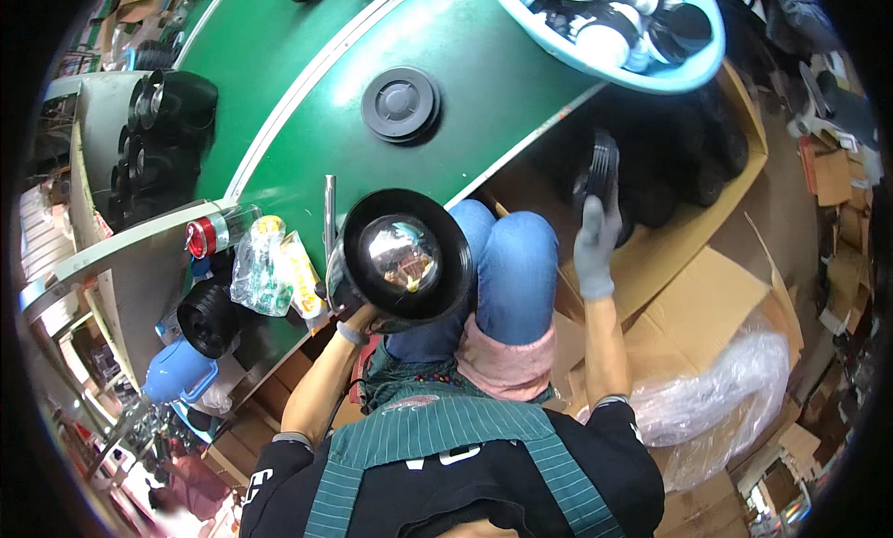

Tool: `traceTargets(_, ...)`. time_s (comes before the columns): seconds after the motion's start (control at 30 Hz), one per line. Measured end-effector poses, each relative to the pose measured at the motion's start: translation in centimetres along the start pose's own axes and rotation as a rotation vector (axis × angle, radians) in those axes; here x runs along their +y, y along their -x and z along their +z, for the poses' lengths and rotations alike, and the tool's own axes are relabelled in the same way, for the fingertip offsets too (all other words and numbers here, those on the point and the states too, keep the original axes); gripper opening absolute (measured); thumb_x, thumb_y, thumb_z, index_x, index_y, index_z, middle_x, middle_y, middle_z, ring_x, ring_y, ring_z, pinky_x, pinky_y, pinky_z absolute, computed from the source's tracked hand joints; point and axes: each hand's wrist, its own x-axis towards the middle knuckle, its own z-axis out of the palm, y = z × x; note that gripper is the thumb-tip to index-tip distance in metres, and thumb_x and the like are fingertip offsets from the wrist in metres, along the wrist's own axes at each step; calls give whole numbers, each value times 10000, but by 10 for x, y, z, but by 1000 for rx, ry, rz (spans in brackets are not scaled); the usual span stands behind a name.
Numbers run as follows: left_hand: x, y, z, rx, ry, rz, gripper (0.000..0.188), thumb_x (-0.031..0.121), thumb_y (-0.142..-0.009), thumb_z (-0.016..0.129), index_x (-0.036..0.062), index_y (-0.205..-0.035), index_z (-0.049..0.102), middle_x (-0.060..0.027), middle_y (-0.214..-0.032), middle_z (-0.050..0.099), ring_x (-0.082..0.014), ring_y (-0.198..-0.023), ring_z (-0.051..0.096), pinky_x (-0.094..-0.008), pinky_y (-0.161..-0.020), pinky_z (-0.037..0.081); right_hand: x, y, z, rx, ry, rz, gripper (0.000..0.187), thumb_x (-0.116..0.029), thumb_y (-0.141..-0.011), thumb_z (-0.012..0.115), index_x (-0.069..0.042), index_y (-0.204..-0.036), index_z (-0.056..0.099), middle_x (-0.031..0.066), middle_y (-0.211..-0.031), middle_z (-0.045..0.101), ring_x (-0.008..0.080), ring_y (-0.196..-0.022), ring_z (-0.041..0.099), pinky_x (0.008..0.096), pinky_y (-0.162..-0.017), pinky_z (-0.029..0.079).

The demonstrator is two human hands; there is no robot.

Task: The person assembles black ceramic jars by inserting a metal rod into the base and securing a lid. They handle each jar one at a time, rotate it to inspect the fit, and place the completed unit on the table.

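My left hand (366,320) is under the near side of a black, glossy, bowl-shaped piece (451,259) with a mirror-like dome at its middle. The piece hides most of that hand; it is held up above my left thigh at the bench edge. A thin upright metal rod (330,208) stands just left of it. My right hand (595,245), in a grey glove, reaches over a cardboard box and grips a black ridged disc (603,166) seen edge-on. Farther off, a flat dark-grey round disc (401,103) lies on the green bench.
A light-blue tub (614,73) of black and white round parts sits at the far right. The cardboard box (735,180) holds dark parts. Black cups (181,101), a red can (200,238), plastic bags (260,268) and a blue jug (177,371) are left. Clear plastic film (726,389) lies right.
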Motion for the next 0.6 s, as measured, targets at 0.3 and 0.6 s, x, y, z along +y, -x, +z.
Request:
traceTargets(0.3, 4, 29, -6, -185, 122, 63, 542, 292, -1064, 675, 104, -1561, 567, -126, -1597, 588, -330, -1435, 580, -472, -1246, 420, -125, 92, 47, -664, 361, -639, 1274, -740, -636, 911, -198, -1693, 453, 290, -1711, 323, 517, -1532, 388, 569, -1254, 318)
traceTargets(0.6, -2, 59, -18, -551, 1111, -64, 646, 132, -1090, 666, 73, -1674, 397, -133, -1706, 449, -232, -1524, 485, -450, -1291, 406, -136, 151, 39, -638, 378, -785, 1225, -787, -658, 880, -168, -1650, 514, 326, -1680, 326, 529, -1515, 387, 599, -1258, 297)
